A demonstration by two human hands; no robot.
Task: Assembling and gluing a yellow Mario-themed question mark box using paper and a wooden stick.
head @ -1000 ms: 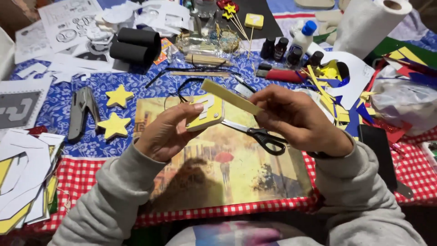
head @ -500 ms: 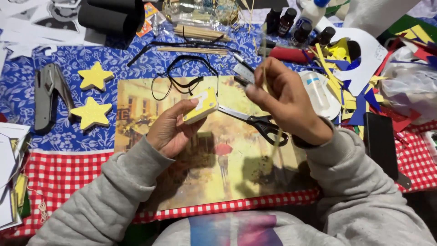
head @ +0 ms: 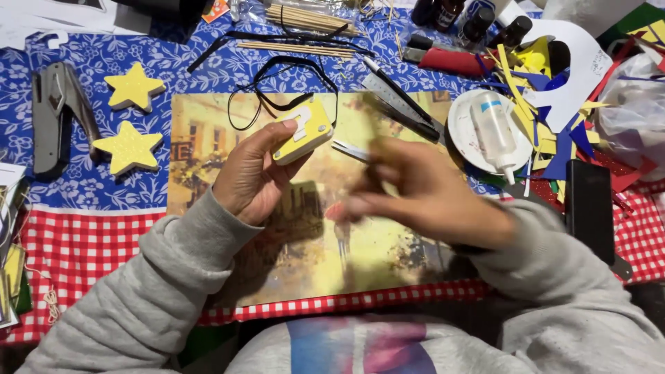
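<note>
The person's left hand (head: 253,181) holds a small yellow foam block (head: 303,129) with a white cut-out shape stuck on its face, pinched between thumb and fingertips at its lower edge. It is raised just above the picture placemat (head: 215,131), tilted so the decorated face turns up toward the camera, which leaves that face free to be looked at or worked on.

The right hand (head: 422,197) is blurred. Its fingers look curled, and a blurred brownish streak crosses above them, but whether it grips anything cannot be told. It sits near the block's right side, over the middle of the placemat. A pale blade-like tip shows between the 2 hands; what it belongs to is unclear.

The placemat lies flat on the bench (head: 83,235), over a blue floral cloth and a red checked one, giving a firm surface right in front of the person. A loop of black cord (head: 277,76) rests across its top edge. To the left, well apart, 2 yellow glitter stars (head: 131,118) lie beside a grey stapler (head: 52,114). On the right, a clear glue bottle (head: 493,131) lies on a white plate (head: 463,138), handy to the right hand, beside a heap of yellow and blue foam offcuts (head: 547,131). Wooden sticks (head: 305,19) lie at the far edge.
</note>
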